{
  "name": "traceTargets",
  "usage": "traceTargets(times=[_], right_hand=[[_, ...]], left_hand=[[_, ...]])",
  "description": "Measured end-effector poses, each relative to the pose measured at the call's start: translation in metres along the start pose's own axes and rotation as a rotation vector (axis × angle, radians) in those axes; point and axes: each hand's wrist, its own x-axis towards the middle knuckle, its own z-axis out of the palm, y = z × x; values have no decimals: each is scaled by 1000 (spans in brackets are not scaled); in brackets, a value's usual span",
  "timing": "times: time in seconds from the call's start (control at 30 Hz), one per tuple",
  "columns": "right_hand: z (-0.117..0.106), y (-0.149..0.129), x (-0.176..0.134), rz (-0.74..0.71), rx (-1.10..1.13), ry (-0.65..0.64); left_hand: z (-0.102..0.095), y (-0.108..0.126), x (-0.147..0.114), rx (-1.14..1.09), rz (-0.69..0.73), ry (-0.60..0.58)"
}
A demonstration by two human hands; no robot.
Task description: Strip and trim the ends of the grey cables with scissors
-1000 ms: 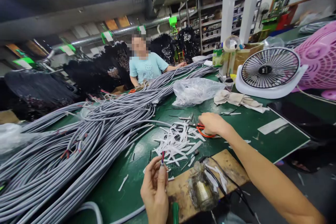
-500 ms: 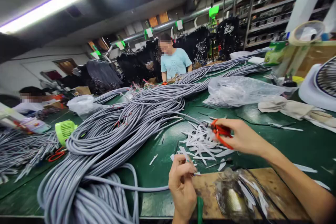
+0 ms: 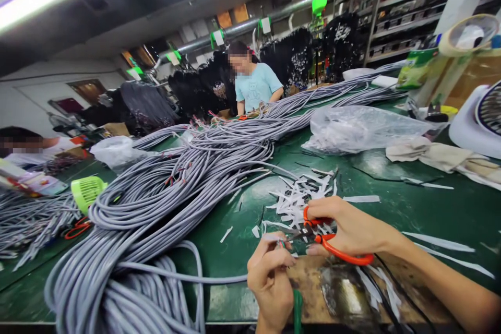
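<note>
In my right hand [image 3: 352, 227] are orange-handled scissors [image 3: 344, 254], fingers through and around the handles. Their blades point left and reach the fingertips of my left hand [image 3: 270, 279]. That hand is closed on the end of a grey cable [image 3: 219, 279], where small coloured wires show between thumb and finger. From there the cable runs left into a large coiled bundle of grey cables [image 3: 156, 203]. Just beyond the scissors lies a heap of white strips [image 3: 297, 198]. Under my wrists is a wooden board [image 3: 313, 292] bearing a shiny, tape-wrapped lump [image 3: 346, 292].
A clear plastic bag [image 3: 352, 128] and a beige cloth [image 3: 442, 159] lie at the right, near a white fan [image 3: 473, 120]. A green plastic basket [image 3: 88, 193] stands left beside more cables. Across the green table [image 3: 391, 219] a person in light blue [image 3: 258, 86] stands.
My right hand has brought the scissors down and left, from above the white strips to my left fingertips. The left hand stays about where it was. The view has shifted slightly.
</note>
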Motion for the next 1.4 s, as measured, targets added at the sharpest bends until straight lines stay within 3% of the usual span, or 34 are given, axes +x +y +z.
traceTargets(times=[0.43, 0.7, 0.8, 0.87, 0.93, 0.97, 1.03, 1.13, 1.27, 1.4], right_hand=[[4, 2, -2, 27, -78, -59], [14, -1, -2, 25, 8, 11], [9, 6, 0, 162, 131, 189], [0, 15, 1, 368, 214, 458], [-8, 21, 1, 473, 301, 660], [-10, 21, 2, 462, 343, 665], [-7, 15, 3, 351, 369, 536], [7, -3, 6, 184, 356, 336], [20, -15, 6, 67, 438, 299], [25, -13, 1, 118, 423, 388]], left_hand=[[1, 3, 0, 105, -37, -126], [0, 1, 0, 40, -80, -50], [-2, 1, -3, -13, -59, -58], [-4, 2, -7, -32, 0, -136], [-4, 3, -8, -12, -43, -128], [-3, 4, -7, -2, -128, -79], [1, 6, -3, -19, -358, 21], [7, 9, 4, -86, -594, -11], [10, 11, 9, -40, -643, -134], [9, 9, 9, -10, -640, -178]])
